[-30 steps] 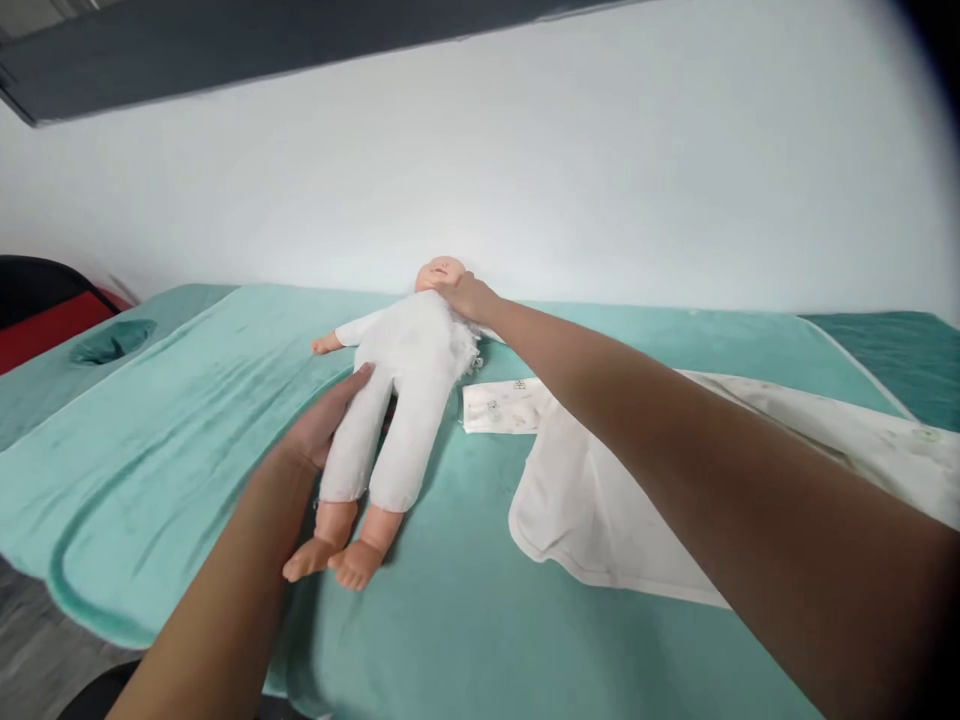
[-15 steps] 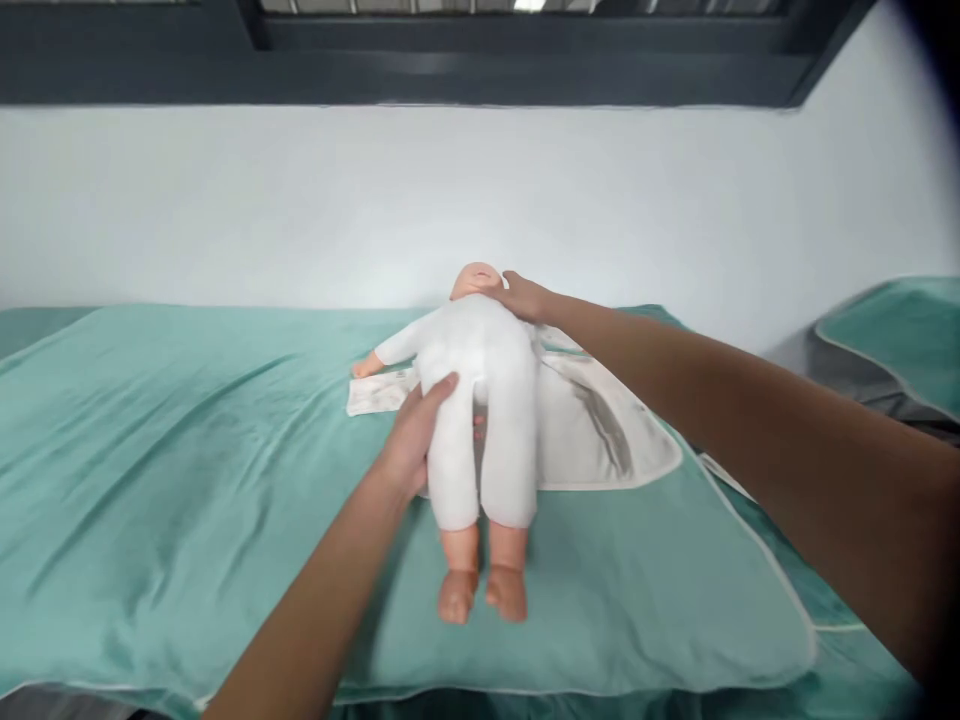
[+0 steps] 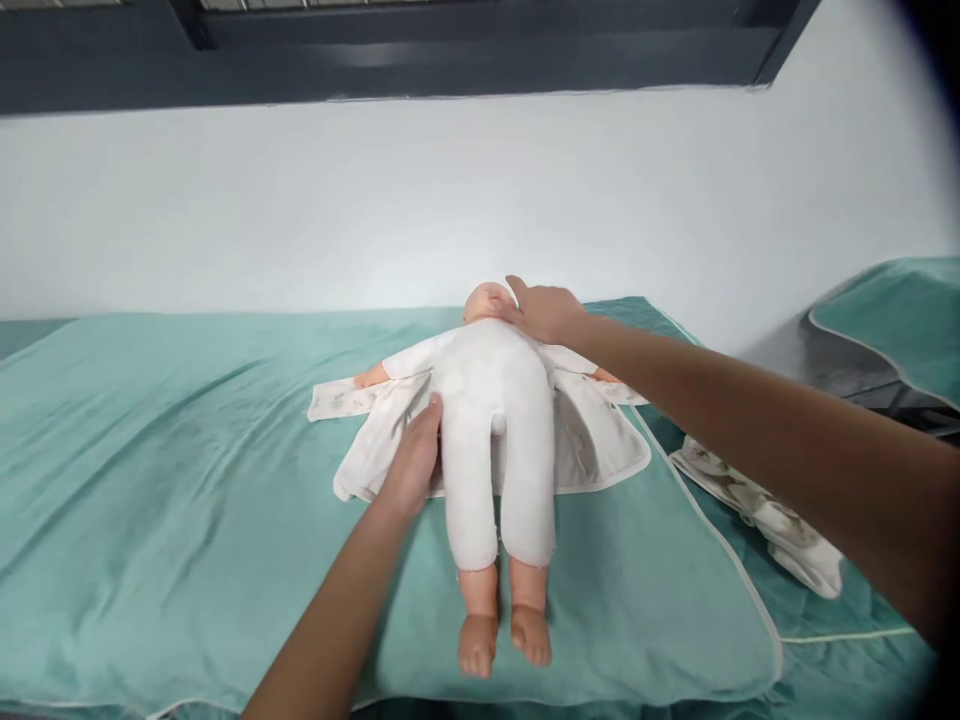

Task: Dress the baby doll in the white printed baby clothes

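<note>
A baby doll (image 3: 491, 400) in a white cloth body lies on its back, legs toward me and arms spread. Beneath it a light open baby shirt (image 3: 615, 445) is spread out, its sleeves reaching past both doll hands. My left hand (image 3: 415, 455) holds the doll's left-side hip, thumb up along its edge; the other fingers are partly hidden under it. Up at the head and neck, my right hand (image 3: 546, 312) grips the doll, thumb raised and some fingers hidden behind it.
A green padded sheet (image 3: 187, 500) covers the surface. Folded patterned baby clothing (image 3: 765, 515) lies right of it, partly under my right forearm. Another green cloth (image 3: 900, 320) is at the far right. The white wall (image 3: 300, 210) stands behind, below a dark window frame (image 3: 450, 60).
The doll now lies lower in view, on the middle of the shirt. More of the shirt's left side and both sleeves show. My left thumb has slid off the doll's leg to its side.
</note>
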A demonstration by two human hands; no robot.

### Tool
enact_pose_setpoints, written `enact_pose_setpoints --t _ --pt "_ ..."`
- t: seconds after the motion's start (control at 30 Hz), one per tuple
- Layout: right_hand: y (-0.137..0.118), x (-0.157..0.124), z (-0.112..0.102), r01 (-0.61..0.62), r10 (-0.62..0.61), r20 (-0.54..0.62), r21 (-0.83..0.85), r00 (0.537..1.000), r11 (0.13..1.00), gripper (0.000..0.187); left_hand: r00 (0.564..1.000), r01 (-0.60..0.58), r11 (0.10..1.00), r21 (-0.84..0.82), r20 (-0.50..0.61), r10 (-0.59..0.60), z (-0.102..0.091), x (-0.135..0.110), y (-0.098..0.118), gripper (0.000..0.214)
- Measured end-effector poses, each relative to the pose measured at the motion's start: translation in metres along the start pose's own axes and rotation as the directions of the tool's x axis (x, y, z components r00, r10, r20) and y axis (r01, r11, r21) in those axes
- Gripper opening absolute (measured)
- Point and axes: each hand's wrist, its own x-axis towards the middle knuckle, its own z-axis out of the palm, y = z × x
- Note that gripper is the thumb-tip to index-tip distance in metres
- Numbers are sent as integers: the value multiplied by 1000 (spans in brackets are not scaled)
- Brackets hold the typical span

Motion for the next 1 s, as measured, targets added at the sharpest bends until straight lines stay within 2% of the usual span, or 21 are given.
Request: enact_pose_setpoints --t 0.07,0.17,0.23,0.3,0.37,0.47,0.57,0.63,0.7,0.77,0.83,0.93,1.0 --pt "-23 3 5 90 -89 21 -117 996 989 46 989 -13 993 121 -142 30 -7 15 0 48" --pt "-68 9 41 236 -216 123 -176 969 956 36 964 -3 956 293 -255 81 -9 35 1 33" --pt "-97 14 74 378 -292 306 -277 906 883 36 960 -18 902 430 -245 137 -7 41 -1 31" --pt "-117 21 102 449 -260 458 -372 850 813 36 955 -30 809 587 -221 196 -6 40 -4 33" --pt "-127 27 118 452 -195 536 -402 821 797 34 949 -27 715 699 -206 237 -7 37 -7 33" --pt "-124 32 115 424 -157 563 -384 811 820 32 910 -45 572 819 -202 361 -17 37 -14 30" --pt "-114 30 96 378 -189 486 -327 854 866 35 853 -23 499 866 -244 462 -33 49 -24 25" --pt "-107 25 84 358 -226 440 -245 869 901 37 830 24 557 830 -327 452 -43 58 -29 24" --pt "-103 18 78 377 -277 445 -153 851 913 39 820 52 697 715 -429 379 -52 66 -32 19" --pt "-101 11 77 402 -319 461 -91 828 911 42 819 60 855 515 -515 252 -57 68 -33 19" --pt "-100 6 77 413 -333 467 -76 819 908 47 805 53 961 271 -581 120 -61 67 -34 18" --pt "-100 0 78 435 -341 470 -104 814 895 54 778 -23 1000 14 -627 27 -67 65 -36 9" --pt "-100 -1 78 441 -331 472 -140 817 887 57 793 -86 993 -81 -609 19 -71 64 -39 8"
